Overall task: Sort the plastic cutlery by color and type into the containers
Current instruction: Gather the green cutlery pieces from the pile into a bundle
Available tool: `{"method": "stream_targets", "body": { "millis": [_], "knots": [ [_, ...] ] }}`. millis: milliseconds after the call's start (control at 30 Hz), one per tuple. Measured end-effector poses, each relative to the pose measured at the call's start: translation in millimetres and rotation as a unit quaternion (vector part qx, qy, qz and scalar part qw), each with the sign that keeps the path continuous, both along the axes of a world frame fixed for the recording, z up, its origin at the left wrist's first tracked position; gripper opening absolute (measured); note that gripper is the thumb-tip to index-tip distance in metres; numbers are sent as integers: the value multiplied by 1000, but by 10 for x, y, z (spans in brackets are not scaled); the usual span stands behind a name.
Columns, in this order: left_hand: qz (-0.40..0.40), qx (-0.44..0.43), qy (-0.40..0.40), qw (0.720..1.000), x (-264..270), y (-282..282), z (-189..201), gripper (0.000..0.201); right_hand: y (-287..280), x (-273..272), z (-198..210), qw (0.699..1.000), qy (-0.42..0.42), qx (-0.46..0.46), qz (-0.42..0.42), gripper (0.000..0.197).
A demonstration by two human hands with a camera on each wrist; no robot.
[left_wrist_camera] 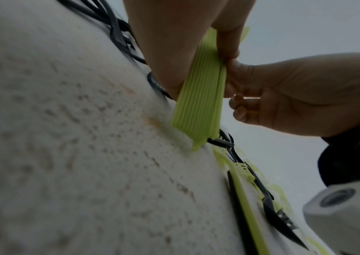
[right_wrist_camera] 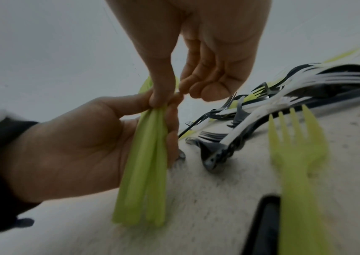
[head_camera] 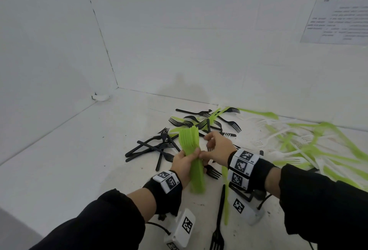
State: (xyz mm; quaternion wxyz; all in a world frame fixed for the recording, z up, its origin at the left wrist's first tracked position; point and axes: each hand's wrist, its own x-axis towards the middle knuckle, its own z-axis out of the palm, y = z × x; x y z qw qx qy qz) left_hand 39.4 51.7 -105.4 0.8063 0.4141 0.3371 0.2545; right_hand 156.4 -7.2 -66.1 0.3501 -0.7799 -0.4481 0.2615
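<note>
A thick bundle of green plastic forks [head_camera: 190,148] stands tilted on the white table, tines up and handle ends down. My left hand [head_camera: 182,161] grips it around the middle. My right hand [head_camera: 214,147] meets it from the right, thumb and forefinger pinching the bundle beside my left thumb, the other fingers curled. In the left wrist view the stacked green fork bundle [left_wrist_camera: 198,103] touches the table, held between the left hand [left_wrist_camera: 165,44] and right hand [left_wrist_camera: 283,96]. The right wrist view shows the green fork bundle [right_wrist_camera: 144,172] in the left hand [right_wrist_camera: 76,146] under the right hand [right_wrist_camera: 209,51].
Black forks [head_camera: 159,147] lie scattered left of and behind the hands. A mixed heap of green and white cutlery [head_camera: 298,144] spreads to the right. A black fork [head_camera: 219,219] and a green fork [head_camera: 226,194] lie near me. White walls enclose the back and left.
</note>
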Motion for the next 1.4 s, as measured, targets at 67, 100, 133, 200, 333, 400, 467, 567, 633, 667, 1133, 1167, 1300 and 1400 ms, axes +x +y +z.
{"method": "stream_targets", "body": {
  "millis": [67,100,133,200,333,400,467,567,633,667,1133,1167,1300,1400],
  "knots": [
    [-4,-7,3,1000,16,-32,10,6,33,68,63,998,6,-12,57,93],
    [-7,-9,6,1000,23,-53,25,6,41,88,97,994,34,-20,98,102],
    [-13,-12,6,1000,33,-74,37,7,44,105,119,987,79,-25,138,104],
    [-28,-25,-1,999,61,-115,64,15,45,141,112,969,176,-12,176,101],
    [-38,-49,-7,998,101,-128,90,22,45,219,7,955,249,14,158,95],
    [-46,-57,-6,997,100,-117,77,14,74,254,-47,940,314,31,132,80],
    [-62,-64,-4,996,91,-116,76,12,103,270,-55,922,377,61,68,54],
    [-95,-68,11,993,101,-123,89,14,136,308,-94,948,300,91,54,36],
    [-112,-64,24,991,114,-130,107,13,144,350,-123,973,196,107,66,27],
    [-118,-64,29,991,122,-129,119,13,145,367,-128,977,164,118,67,24],
    [-108,-114,27,987,193,-165,131,29,183,409,-199,974,105,192,51,9],
    [-111,-100,26,988,189,-169,120,27,183,409,-191,975,102,189,54,9],
    [-149,-71,43,985,165,-161,120,14,171,368,-153,964,191,110,148,35],
    [-151,-66,67,984,152,-159,113,12,172,333,-130,956,233,67,167,16]
  ]
}}
